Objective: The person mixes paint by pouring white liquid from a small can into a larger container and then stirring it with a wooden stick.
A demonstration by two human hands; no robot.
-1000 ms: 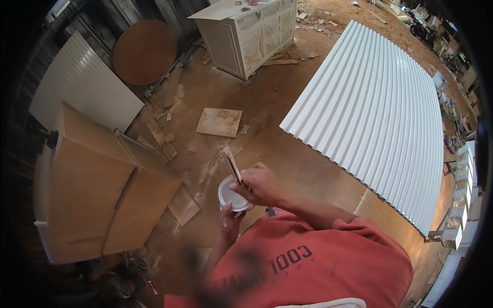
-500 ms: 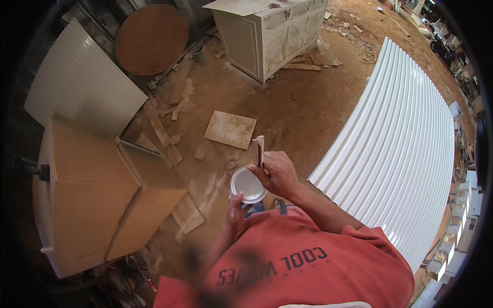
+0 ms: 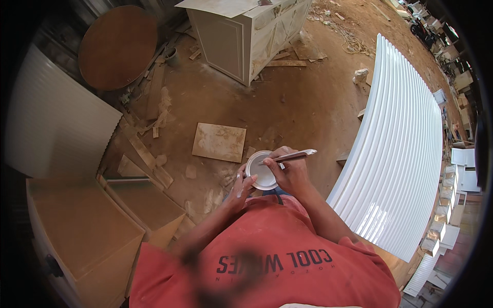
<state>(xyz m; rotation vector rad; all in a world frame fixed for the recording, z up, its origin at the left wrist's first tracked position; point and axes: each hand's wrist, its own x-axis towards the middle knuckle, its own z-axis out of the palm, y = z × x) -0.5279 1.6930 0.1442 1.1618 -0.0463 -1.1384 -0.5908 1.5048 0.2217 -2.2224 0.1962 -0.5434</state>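
Note:
Close to my body, my left hand (image 3: 240, 188) grips a round white tub (image 3: 250, 167) by its left side, thumb at the rim. A pale whitish content shows inside, and white smears mark this hand. My right hand (image 3: 291, 173) is closed around a slim white-smeared handled tool (image 3: 298, 155). One end of it points down into the tub, while the other sticks out past my fingers to the right. Whether it is a brush or a scraper cannot be made out. My right fingers are over the tub's right edge.
White ribbed panel (image 3: 395, 149) stands at the right; another ribbed panel (image 3: 61, 108) leans at the left. Brown boxy furniture pieces (image 3: 84, 226) are nearer left. A pale cabinet (image 3: 226, 46), a round brown board (image 3: 118, 47) and a flat board (image 3: 219, 142) lie ahead, among wood scraps.
My right hand has tipped the tool from upright so its one end is in the tub. Both hands and the tub appear slightly further right in view, which has turned left.

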